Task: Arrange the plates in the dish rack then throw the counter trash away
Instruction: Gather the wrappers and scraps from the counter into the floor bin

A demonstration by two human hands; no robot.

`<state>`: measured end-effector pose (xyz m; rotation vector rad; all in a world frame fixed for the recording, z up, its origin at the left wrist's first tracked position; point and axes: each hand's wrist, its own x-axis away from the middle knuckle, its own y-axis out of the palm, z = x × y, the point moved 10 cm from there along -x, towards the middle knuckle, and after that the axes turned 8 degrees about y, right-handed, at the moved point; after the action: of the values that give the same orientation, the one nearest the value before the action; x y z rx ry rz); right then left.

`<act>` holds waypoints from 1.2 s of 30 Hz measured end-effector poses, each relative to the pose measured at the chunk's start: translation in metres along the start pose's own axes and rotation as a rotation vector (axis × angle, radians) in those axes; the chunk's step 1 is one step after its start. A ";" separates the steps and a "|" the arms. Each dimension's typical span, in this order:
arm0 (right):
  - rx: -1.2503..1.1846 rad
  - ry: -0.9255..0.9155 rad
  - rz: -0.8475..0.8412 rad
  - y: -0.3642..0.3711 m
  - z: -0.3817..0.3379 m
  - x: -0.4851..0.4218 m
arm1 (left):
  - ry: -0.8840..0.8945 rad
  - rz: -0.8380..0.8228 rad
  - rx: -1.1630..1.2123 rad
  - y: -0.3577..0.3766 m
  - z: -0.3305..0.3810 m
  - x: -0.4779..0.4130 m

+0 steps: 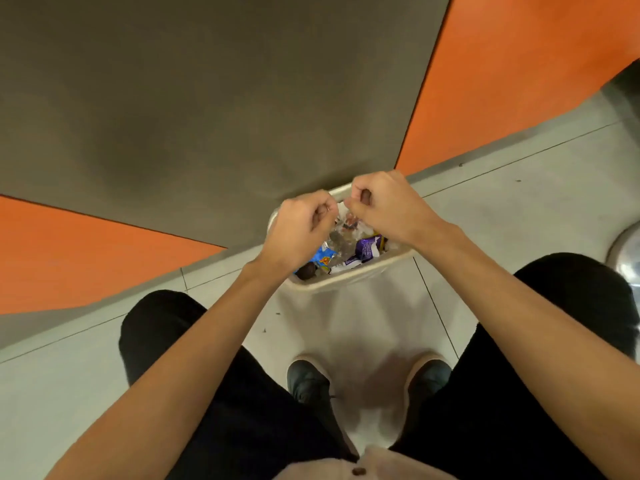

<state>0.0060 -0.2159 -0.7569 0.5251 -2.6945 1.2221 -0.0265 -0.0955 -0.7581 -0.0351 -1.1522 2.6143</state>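
Trash [349, 247] is seen inside the bin [349, 284], a heap of wrappers with no single long axis; one purple wrapper [369, 249] is tilted toward the right rim and a blue one [322, 258] lies at the left. The bin's oval mouth is stretched left to right on a pale tiled floor [502, 202], against a grey and orange wall [207, 98]. Above it, the left hand [299, 226] and right hand [384, 206] are curled closed; whether anything is pinched in either grip cannot be told.
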 end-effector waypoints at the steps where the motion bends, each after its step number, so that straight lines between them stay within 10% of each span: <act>1: -0.002 0.012 -0.006 -0.010 -0.011 0.008 | -0.023 0.004 -0.014 -0.012 0.011 0.003; 21: -0.019 0.064 -0.132 -0.314 -0.312 0.211 | -0.245 0.102 0.283 -0.347 0.340 0.119; 36: 0.124 -0.076 -0.103 -0.369 -0.460 0.252 | -0.177 0.405 0.182 -0.482 0.386 0.199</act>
<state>-0.1022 -0.1605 -0.1272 0.7315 -2.6272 1.3729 -0.1507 -0.0113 -0.1273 0.0007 -1.0463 3.1275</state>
